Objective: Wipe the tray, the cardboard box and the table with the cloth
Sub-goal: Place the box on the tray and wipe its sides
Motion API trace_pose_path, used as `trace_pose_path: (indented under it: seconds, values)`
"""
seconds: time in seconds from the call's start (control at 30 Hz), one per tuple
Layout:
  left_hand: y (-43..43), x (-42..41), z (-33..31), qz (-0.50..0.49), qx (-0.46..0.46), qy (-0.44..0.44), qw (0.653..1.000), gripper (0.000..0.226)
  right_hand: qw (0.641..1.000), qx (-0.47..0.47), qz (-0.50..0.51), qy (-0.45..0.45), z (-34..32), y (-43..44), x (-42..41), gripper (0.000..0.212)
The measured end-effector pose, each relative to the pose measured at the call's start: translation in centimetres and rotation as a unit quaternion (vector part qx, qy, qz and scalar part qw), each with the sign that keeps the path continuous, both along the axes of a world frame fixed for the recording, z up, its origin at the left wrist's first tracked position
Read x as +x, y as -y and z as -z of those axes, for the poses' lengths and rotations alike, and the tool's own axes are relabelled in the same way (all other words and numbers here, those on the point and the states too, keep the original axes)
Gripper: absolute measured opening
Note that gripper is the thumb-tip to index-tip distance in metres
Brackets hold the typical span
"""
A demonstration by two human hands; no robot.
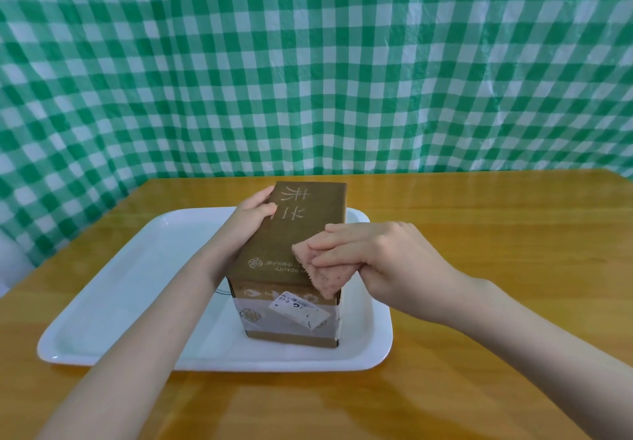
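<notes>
A brown cardboard box (pixel 301 224) with pale printed characters stands inside a white tray (pixel 113 289) on the wooden table (pixel 479 220). My left hand (pixel 251 215) grips the box's upper left edge, thumb on the far side, fingers curled over the top face. My right hand (pixel 373 261) holds a folded pink cloth (pixel 320 268) and presses it on the near right corner of the box's top face. Part of the cloth hangs over the front edge, above a white shipping label (pixel 296 306).
A green and white checked plastic sheet (pixel 308 63) hangs behind the table as a backdrop. Bare table surface shows to the right of the tray and along the near edge. The tray's left half holds nothing.
</notes>
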State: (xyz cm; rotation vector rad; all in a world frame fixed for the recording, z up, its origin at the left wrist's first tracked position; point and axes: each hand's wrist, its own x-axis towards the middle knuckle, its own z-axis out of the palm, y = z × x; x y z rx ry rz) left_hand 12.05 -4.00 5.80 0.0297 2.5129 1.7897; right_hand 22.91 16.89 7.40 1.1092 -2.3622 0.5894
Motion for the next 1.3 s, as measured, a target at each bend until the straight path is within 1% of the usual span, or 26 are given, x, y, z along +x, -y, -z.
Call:
trace_pose_path:
  seconds: [0.07, 0.17, 0.3, 0.4, 0.47, 0.6, 0.67, 0.73, 0.8, 0.83, 0.9, 1.0, 1.07, 1.17, 1.2, 1.3]
  values:
    - [0.0, 0.1, 0.0, 0.002, -0.006, -0.001, 1.0, 0.047, 1.0, 0.027, -0.006, -0.01, 0.0, -0.2, 0.1, 0.058]
    - [-0.1, 0.0, 0.0, 0.002, -0.009, 0.0, 1.0, 0.047, 0.995, 0.078, -0.013, -0.067, -1.1, -0.1, 0.3, 0.056]
    - [0.0, 0.1, 0.1, 0.004, -0.011, -0.007, 1.0, 0.047, 0.991, 0.053, -0.045, -0.118, 0.6, 0.0, 0.8, 0.055]
    - [0.1, 0.1, 0.1, 0.008, -0.015, -0.003, 1.0, 0.047, 0.992, 0.01, -0.063, -0.11, 3.2, -0.6, 0.8, 0.058]
    - [0.1, 0.1, 0.1, 0.011, -0.013, -0.004, 1.0, 0.047, 0.993, -0.035, -0.073, -0.09, 4.4, -1.2, 0.5, 0.059]
    - [0.1, 0.3, 0.2, 0.008, 0.029, 0.004, 1.0, 0.047, 0.984, -0.169, -0.057, -0.026, 6.1, -1.6, -0.7, 0.059]
    - [0.2, 0.3, 0.2, 0.008, 0.032, 0.007, 0.999, 0.047, 0.979, -0.195, -0.064, -0.003, 6.2, -1.4, -0.9, 0.057]
    - [0.3, 0.3, 0.2, 0.014, 0.038, 0.007, 0.999, 0.047, 0.969, -0.235, -0.061, 0.038, 5.8, -1.4, -1.3, 0.057]
    - [0.3, 0.3, 0.3, 0.021, 0.045, 0.008, 0.999, 0.047, 0.951, -0.299, -0.023, 0.081, 5.2, -1.5, -2.5, 0.056]
    - [0.3, 0.3, 0.3, 0.025, 0.051, 0.01, 0.998, 0.047, 0.945, -0.314, 0.002, 0.089, 4.8, -1.5, -3.2, 0.054]
    - [0.3, 0.3, 0.2, 0.026, 0.054, 0.015, 0.998, 0.046, 0.945, -0.306, 0.036, 0.111, 4.4, -1.3, -4.5, 0.056]
    - [0.3, 0.3, 0.2, 0.022, 0.049, 0.014, 0.998, 0.047, 0.93, -0.316, 0.044, 0.182, 3.9, -1.3, -5.2, 0.06]
    - [0.1, 0.3, 0.1, 0.026, 0.043, 0.007, 0.999, 0.045, 0.905, -0.358, 0.061, 0.221, 3.4, -1.6, -5.9, 0.063]
    - [-0.1, 0.4, -0.1, 0.025, 0.015, -0.007, 1.0, 0.045, 0.857, -0.445, 0.099, 0.24, 3.1, -1.8, -7.8, 0.06]
    - [-0.2, 0.4, -0.2, 0.025, 0.008, -0.009, 1.0, 0.045, 0.853, -0.448, 0.11, 0.245, 3.1, -1.6, -8.3, 0.06]
    - [-0.1, 0.4, -0.1, 0.025, -0.007, -0.015, 1.0, 0.047, 0.87, -0.407, 0.143, 0.238, 3.9, -0.9, -9.1, 0.063]
